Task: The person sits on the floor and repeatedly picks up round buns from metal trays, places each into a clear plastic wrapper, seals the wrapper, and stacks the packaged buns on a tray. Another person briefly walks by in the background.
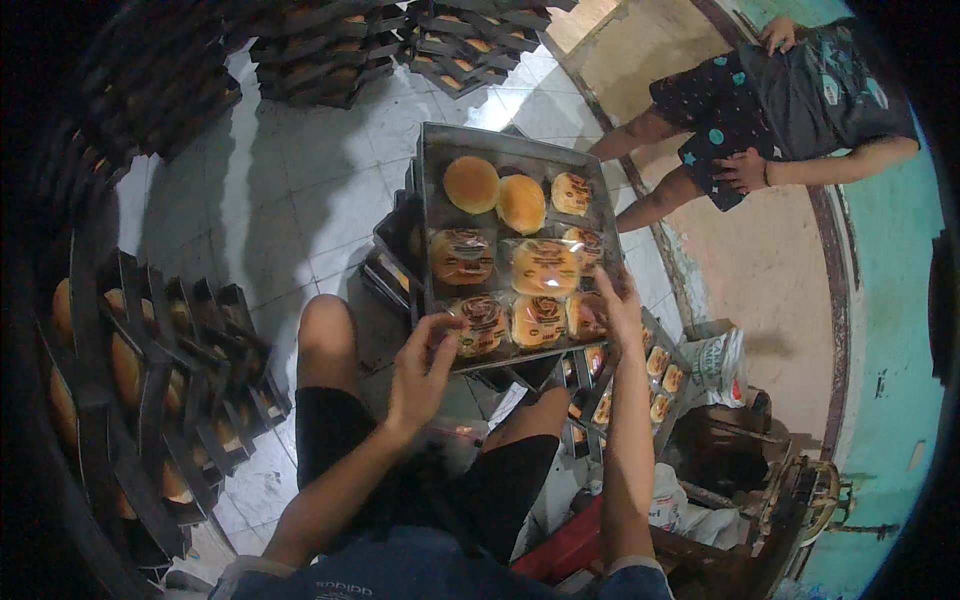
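A dark metal baking tray (517,289) lies before me, with loose and wrapped round buns in it. Two unwrapped buns, one (471,184) beside the other (521,204), sit near its far side. My left hand (421,371) is at the near left corner, its curled fingertips against a bun in printed clear film (481,324); whether they pinch the film I cannot tell. My right hand (621,311), slightly blurred, is over the right edge with fingers apart, partly hiding a wrapped bun (583,315). Another wrapped bun (544,268) lies shiny in the middle.
More trays stand stacked under this one. Tall stacks of bun-filled trays (161,375) rise at left and at the back (472,45). A tray of wrapped buns (656,375) lies low at right, near a white sack (716,364). Another person (780,112) stands at upper right.
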A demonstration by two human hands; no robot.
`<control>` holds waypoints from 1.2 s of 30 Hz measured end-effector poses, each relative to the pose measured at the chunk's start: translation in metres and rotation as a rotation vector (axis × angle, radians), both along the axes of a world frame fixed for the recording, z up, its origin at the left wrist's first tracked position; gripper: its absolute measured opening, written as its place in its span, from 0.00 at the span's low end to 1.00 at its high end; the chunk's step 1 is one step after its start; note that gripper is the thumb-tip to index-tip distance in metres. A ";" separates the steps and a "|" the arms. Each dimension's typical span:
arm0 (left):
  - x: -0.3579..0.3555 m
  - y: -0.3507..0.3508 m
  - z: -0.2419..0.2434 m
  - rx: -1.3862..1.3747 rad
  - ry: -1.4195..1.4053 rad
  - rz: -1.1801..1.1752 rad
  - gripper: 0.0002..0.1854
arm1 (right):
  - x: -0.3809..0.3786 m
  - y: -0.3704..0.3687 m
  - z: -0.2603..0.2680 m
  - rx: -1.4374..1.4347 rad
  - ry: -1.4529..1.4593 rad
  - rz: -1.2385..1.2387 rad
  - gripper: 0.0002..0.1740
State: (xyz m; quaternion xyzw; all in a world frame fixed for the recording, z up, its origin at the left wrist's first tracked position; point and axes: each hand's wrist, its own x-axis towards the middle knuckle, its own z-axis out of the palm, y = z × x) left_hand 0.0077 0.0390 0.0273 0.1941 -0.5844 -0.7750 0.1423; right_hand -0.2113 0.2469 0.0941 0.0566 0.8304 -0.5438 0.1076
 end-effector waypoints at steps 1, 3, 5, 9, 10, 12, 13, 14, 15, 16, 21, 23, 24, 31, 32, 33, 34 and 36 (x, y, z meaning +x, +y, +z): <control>0.010 -0.004 -0.005 -0.009 0.004 -0.020 0.14 | -0.003 0.000 -0.002 0.090 0.110 0.058 0.25; 0.035 -0.008 -0.017 -0.025 0.019 -0.064 0.09 | 0.017 -0.001 -0.008 0.289 0.278 0.123 0.18; 0.059 -0.010 -0.034 -0.143 -0.151 -0.278 0.09 | 0.075 0.005 -0.011 0.101 -0.057 0.475 0.10; 0.073 -0.003 -0.075 -0.820 -0.018 -0.329 0.12 | 0.218 -0.011 -0.064 0.400 0.035 1.000 0.16; 0.073 -0.002 -0.083 -0.840 -0.005 -0.365 0.13 | 0.243 -0.015 -0.079 0.527 0.188 1.068 0.20; 0.072 0.001 -0.096 -0.882 0.005 -0.468 0.15 | 0.278 -0.018 -0.105 0.616 0.388 0.944 0.23; 0.071 0.001 -0.100 -0.734 -0.074 -0.511 0.16 | 0.291 -0.021 -0.113 0.666 0.472 0.880 0.25; 0.069 0.000 -0.103 -0.582 -0.165 -0.588 0.17 | 0.300 -0.025 -0.120 0.632 0.426 0.801 0.29; 0.068 -0.001 -0.104 -0.427 -0.248 -0.645 0.17 | 0.304 -0.027 -0.123 0.682 0.427 0.811 0.28; 0.066 -0.002 -0.105 -0.433 -0.243 -0.660 0.18 | 0.305 -0.029 -0.123 0.728 0.429 0.804 0.27; 0.063 -0.008 -0.110 -0.387 -0.362 -0.677 0.21 | 0.294 -0.035 -0.114 0.842 0.483 0.885 0.24; 0.063 -0.009 -0.114 -0.332 -0.374 -0.642 0.24 | 0.286 -0.033 -0.113 0.730 0.530 0.923 0.23; 0.064 -0.008 -0.116 -0.279 -0.381 -0.630 0.25 | 0.281 -0.030 -0.113 0.690 0.328 1.037 0.23; 0.072 -0.016 -0.100 -0.054 -0.116 -0.323 0.32 | 0.238 0.032 -0.054 0.279 -0.121 1.169 0.27; 0.075 -0.019 -0.091 0.008 -0.051 -0.313 0.33 | 0.233 0.047 -0.038 0.167 -0.164 1.142 0.29; 0.075 -0.021 -0.080 0.086 -0.037 -0.289 0.35 | 0.231 0.058 -0.025 0.107 -0.164 1.116 0.30; 0.082 -0.019 -0.068 0.256 0.115 -0.392 0.38 | 0.230 0.070 -0.013 -0.024 -0.112 1.104 0.31; 0.087 -0.011 -0.045 0.295 0.161 -0.583 0.40 | 0.238 0.077 0.001 -0.288 -0.129 1.047 0.34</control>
